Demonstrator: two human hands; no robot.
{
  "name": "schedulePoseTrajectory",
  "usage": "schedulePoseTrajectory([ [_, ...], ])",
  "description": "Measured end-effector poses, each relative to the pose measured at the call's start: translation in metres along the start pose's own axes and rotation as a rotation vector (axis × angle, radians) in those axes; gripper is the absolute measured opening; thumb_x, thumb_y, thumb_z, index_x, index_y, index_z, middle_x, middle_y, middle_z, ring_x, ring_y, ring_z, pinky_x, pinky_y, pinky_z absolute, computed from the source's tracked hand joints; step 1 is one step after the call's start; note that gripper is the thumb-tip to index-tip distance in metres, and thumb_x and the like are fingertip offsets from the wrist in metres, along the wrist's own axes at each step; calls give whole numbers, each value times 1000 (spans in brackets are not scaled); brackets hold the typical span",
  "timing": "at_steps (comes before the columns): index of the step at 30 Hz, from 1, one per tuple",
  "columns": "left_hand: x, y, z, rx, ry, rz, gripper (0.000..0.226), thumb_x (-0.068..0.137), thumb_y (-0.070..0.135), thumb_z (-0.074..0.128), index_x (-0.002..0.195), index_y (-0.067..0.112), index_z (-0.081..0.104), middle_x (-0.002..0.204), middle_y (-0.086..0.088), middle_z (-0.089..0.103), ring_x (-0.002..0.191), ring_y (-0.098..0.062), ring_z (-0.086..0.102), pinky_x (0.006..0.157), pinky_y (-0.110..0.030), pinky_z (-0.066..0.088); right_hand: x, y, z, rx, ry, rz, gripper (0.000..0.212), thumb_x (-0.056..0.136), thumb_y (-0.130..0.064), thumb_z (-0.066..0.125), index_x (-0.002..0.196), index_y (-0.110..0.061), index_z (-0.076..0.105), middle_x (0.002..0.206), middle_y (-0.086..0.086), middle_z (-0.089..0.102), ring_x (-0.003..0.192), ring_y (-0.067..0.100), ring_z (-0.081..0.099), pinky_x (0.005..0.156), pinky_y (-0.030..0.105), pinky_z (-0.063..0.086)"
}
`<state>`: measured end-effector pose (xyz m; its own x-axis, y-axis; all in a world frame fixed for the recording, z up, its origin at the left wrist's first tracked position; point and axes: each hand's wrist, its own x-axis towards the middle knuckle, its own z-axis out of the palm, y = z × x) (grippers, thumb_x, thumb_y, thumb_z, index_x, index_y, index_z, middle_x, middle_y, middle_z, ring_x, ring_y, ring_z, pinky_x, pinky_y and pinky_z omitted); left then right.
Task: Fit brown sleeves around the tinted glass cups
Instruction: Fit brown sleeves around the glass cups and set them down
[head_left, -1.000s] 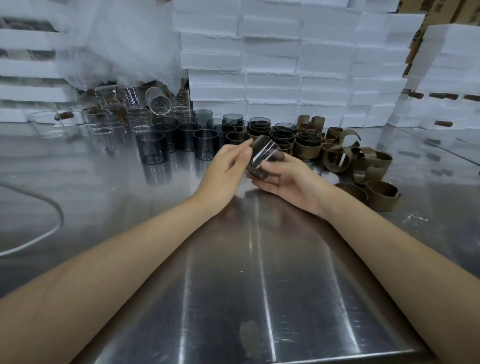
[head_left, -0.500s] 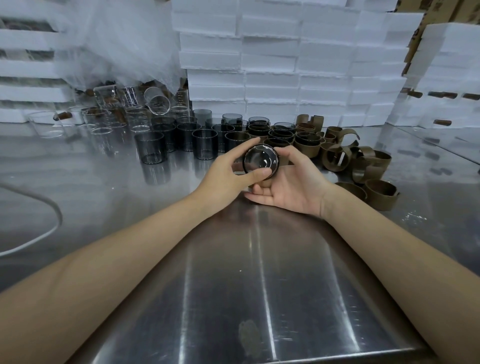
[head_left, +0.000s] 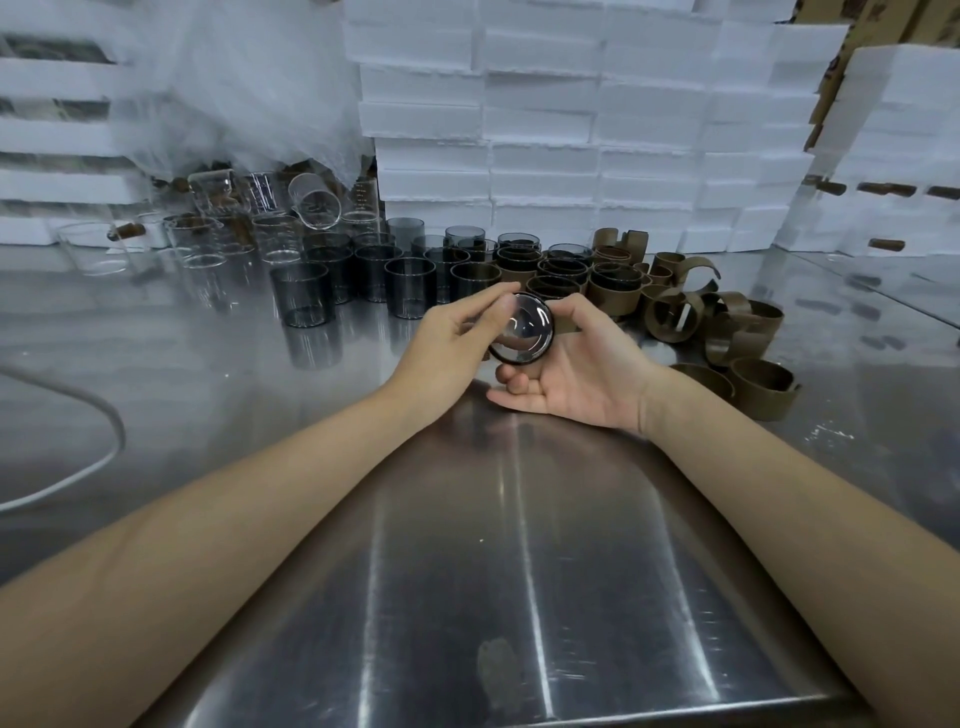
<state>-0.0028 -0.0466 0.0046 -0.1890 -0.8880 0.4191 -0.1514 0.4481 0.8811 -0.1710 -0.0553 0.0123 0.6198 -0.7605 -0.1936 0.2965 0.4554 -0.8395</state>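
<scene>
Cable lay white along the far left of the tabletop. Clear glasses crowded the back left, one tipped on its side. Next came bare tinted cups, standing in rows.

At centre, our left hand pinched the rim of the held cup, thumb and fingers curled onto it. The cup was raised off the steel and tipped over, one round end toward us. Our right hand cradled it from the other side, fingers curled beneath and thumb over. A strip of brown sleeve showed between thumb and glass; how far it was seated we could not tell.

Sleeved cups stood just behind the right hand, with loose sleeves heaped further right.

Risks, as we judged them:
- Smooth glass could twist out of a rim-only pinch and strike the steel.
- The sleeve could ride on skewed if pushed unevenly.
- Knuckles could nudge the close rows behind.
</scene>
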Motion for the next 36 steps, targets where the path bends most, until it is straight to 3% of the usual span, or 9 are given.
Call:
schedulePoseTrajectory([
  [3,0,0,-2,-1,-54,-33,34,104,37,39,131,29,57,122,11,66,113,0,60,92,-10,45,0,0,-1,12,18,-6,51,93,-43,39,107,1,59,86,13,55,71,20,56,92,44,53],
  [6,-1,0,1,56,-98,-19,43,94,34,62,135,32,51,134,8,56,119,-3,55,97,-13,42,-1,0,-1,14,9,-8,52,93,-44,40,116,0,56,89,14,59,75,21,58,91,44,54],
  [13,-4,1,0,124,-70,4,34,81,38,76,107,43,55,119,7,63,112,-6,59,102,-33,47,-3,0,-3,-28,-67,35,56,91,-46,51,124,-2,55,98,15,59,82,26,66,90,46,54],
  [17,-3,3,1,150,-18,-9,21,90,41,66,109,34,61,114,5,65,107,-6,60,98,-26,46,-3,0,-5,-46,-105,50,55,92,-46,51,124,-2,53,99,20,64,91,26,67,95,46,52],
  [22,-2,2,0,161,-4,-12,30,99,42,49,118,24,64,116,4,65,108,-6,60,84,-8,42,-3,1,-4,-55,-102,49,57,92,-46,51,127,-1,49,104,22,65,97,26,67,95,45,52],
  [26,-3,2,1,94,4,-23,46,105,43,30,114,15,67,107,2,71,105,-10,64,94,-23,45,-3,1,-3,-86,-101,54,57,92,-45,48,128,-2,45,101,24,65,92,28,68,98,47,50],
  [28,-3,2,0,81,5,-44,49,105,45,27,114,20,68,106,7,72,105,-5,64,95,-19,44,-4,1,-3,-89,-91,55,56,92,-45,47,126,0,46,99,25,65,91,31,68,99,48,50],
  [32,-4,3,-1,174,-35,-29,12,92,48,60,101,40,61,98,19,68,90,11,60,76,-7,42,-4,1,-3,-85,-85,53,60,92,-46,45,130,0,47,102,25,64,90,30,68,100,49,49],
  [36,-3,-1,-1,188,-17,29,26,78,44,78,99,40,63,95,23,68,91,10,61,76,-3,41,-3,1,-3,-108,-81,42,61,93,-47,45,138,-5,44,104,23,62,91,28,68,100,49,49],
])
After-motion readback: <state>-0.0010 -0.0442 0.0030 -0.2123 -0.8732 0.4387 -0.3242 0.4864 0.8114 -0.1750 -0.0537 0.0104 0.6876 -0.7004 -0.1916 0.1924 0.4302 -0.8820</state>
